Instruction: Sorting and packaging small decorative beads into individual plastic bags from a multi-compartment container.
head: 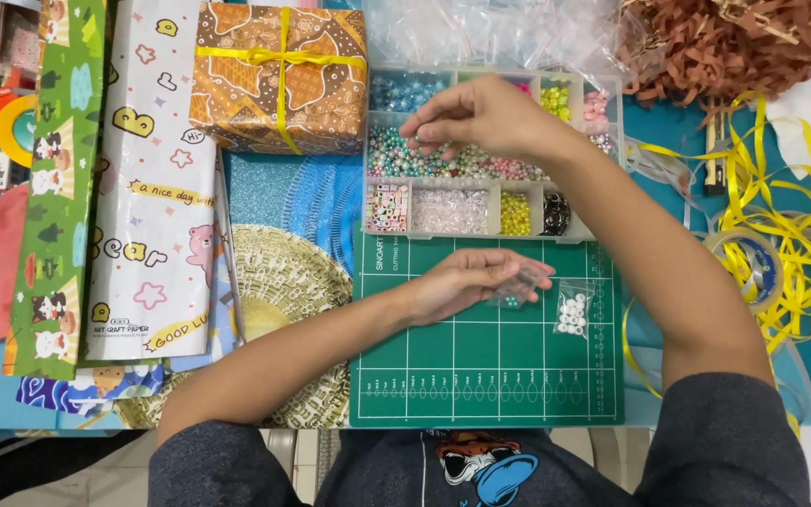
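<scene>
At the centre of the frame, on the green cutting mat (481, 366), a small clear bag (516, 289) is held pinched in the left hand (466, 282). Above it, the right hand (481, 117) is poised over the bead organiser (481, 211), fingertips closed together in a pinching grip over the pastel beads (405, 160); whether a bead is held cannot be told.

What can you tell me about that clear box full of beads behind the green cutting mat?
The bead organizer box is clear plastic, split into compartments: pastel pearl-like beads in the long middle one, and in the front row letter beads, clear, yellow and dark ones. It lies flat and open, just behind the green cutting mat and beside the wrapped gift box. The right hand reaches into it, fingertips at the pastel beads.
</scene>
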